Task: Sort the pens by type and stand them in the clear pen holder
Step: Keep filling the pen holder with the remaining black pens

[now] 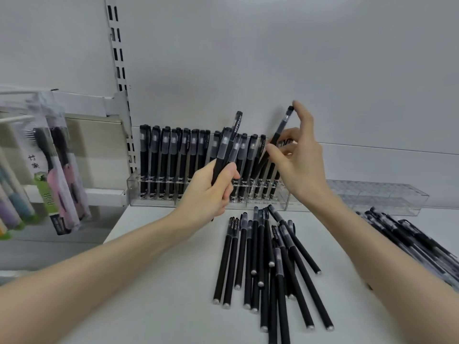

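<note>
Pink and black packaged toothbrushes (58,175) are hanging at the far left, their lower ends blurred and the packs beside them cut off by the frame edge. A white slotted upright (119,70) is running up the wall just right of them.

At its foot the clear pen holder (133,192) is sitting against the back of the white shelf (161,281), with a row of capped black pens (171,160) standing upright in its compartments. We cannot count them, because our hands are covering the row's right half.

Our left hand (208,192) is gripping a bundle of black pens (227,150), fingers curled tight round the barrels, caps pointing up and one pen sticking out above the rest. How many we are holding is hard to make out.

Our right hand (300,165) is pinching a single black pen (280,130) between thumb and a finger at mid-barrel, while the index fingertip (295,103) is touching the cap end. The pen is tilting, its lower end hidden among the standing pens at the holder's right part.

Below the hands, loose black pens (263,256) are lying in a rough fan on the shelf, some crossing others. A second clear holder (377,194) is sitting further right, and another heap of pens (409,239) is lying beside it, cut off at the right edge.
</note>
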A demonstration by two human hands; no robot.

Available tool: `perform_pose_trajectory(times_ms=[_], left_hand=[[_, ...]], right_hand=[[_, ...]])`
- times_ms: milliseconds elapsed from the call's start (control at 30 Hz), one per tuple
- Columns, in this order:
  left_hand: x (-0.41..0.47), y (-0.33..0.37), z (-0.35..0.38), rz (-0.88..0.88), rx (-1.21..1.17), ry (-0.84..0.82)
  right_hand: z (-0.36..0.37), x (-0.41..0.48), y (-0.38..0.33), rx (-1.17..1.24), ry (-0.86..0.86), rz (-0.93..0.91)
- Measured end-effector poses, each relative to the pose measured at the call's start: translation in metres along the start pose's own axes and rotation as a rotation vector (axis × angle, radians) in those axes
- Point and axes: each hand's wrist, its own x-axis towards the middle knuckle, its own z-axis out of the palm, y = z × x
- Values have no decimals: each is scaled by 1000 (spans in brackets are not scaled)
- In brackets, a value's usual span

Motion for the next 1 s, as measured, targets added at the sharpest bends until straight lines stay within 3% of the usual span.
perform_pose_trajectory(times_ms=[367, 800, 933, 1000], left_hand=[[3, -19, -8, -74, 5, 81], [1, -25, -10, -131, -16, 47], [0, -25, -8, -147, -36, 16], [0, -24, -6, -143, -41, -11]], right_hand=[[8, 9, 11, 42, 1, -22], [14, 1, 19, -97, -205, -65], [9, 3, 13, -144, -117, -86], [5, -1, 5, 14, -102, -27]])
